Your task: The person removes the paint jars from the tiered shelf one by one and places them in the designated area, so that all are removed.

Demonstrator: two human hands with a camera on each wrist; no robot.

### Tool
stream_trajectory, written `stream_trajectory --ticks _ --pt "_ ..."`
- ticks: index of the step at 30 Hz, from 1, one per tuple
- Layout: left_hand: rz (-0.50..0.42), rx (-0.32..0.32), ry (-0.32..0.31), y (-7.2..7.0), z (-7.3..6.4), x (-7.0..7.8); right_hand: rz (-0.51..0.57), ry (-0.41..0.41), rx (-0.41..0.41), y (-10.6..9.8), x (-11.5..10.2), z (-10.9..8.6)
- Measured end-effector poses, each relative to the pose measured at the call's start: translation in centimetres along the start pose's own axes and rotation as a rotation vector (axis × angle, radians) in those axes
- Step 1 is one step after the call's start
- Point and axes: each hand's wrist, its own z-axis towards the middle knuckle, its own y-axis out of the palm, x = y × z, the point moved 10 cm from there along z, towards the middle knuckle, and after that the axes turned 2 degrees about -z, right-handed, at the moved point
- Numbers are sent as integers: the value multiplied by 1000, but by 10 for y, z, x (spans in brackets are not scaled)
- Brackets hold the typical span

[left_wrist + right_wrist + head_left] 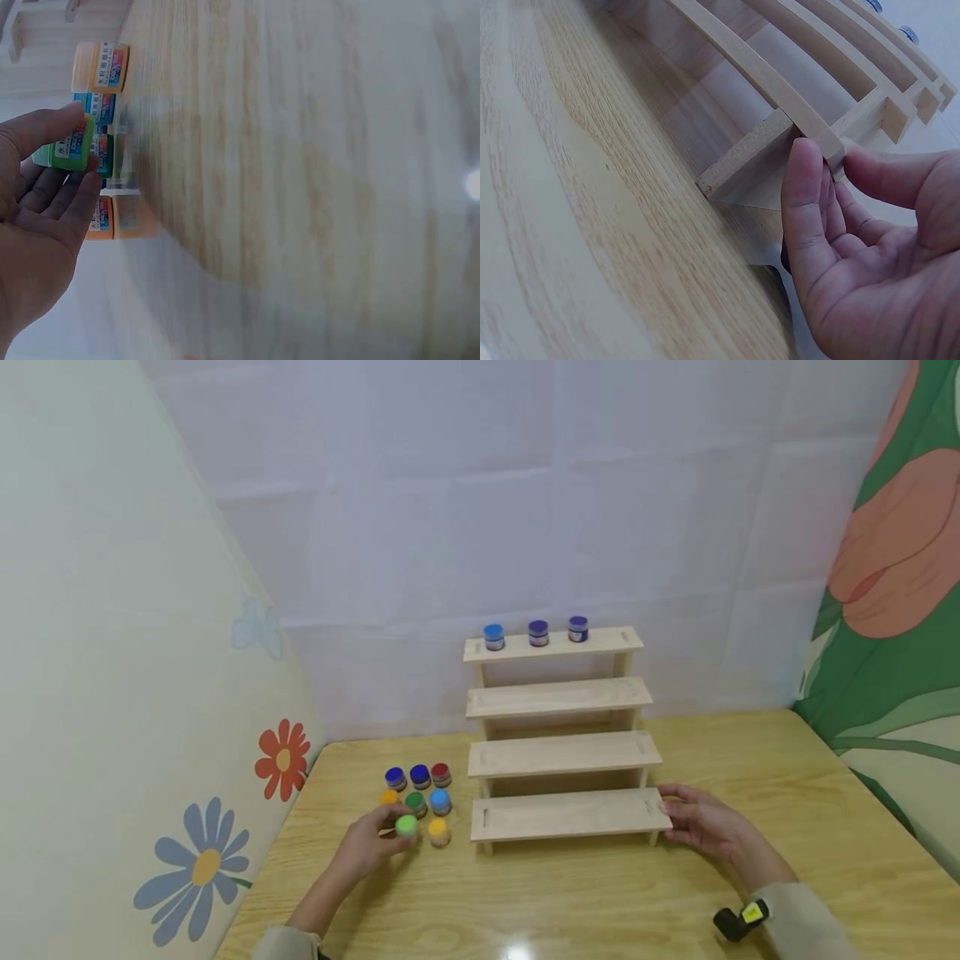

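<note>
My left hand (369, 843) pinches a light green paint jar (407, 826) between thumb and fingers, at the near side of a group of jars. The left wrist view shows the jar's label and its green body (73, 150) beside the fingertips. Just right of it stands a yellow-lidded jar (438, 832); behind are a dark green jar (416, 803), a light blue jar (440, 802) and an orange-lidded jar (388, 797), partly hidden. My right hand (707, 823) grips the right end of the lowest board of a stepped wooden rack (570, 815), thumb on one face and fingers on the other.
Two dark blue jars (395, 778) and a red jar (441, 775) form the group's back row. Three blue or purple jars (538, 633) stand on the rack's top board. A white cloth (450, 527) hangs behind the wooden table (585, 902); painted panels flank it.
</note>
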Motion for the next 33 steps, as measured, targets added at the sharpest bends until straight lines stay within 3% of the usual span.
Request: stream_trajectory --ticks 12,26,33 --pt "17 22 -39 5 5 -10 -19 27 61 -5 3 0" --pt "20 27 -27 8 7 -12 -18 23 51 -5 3 2" --pt "0 7 -65 4 7 -12 -14 25 51 -5 4 2"
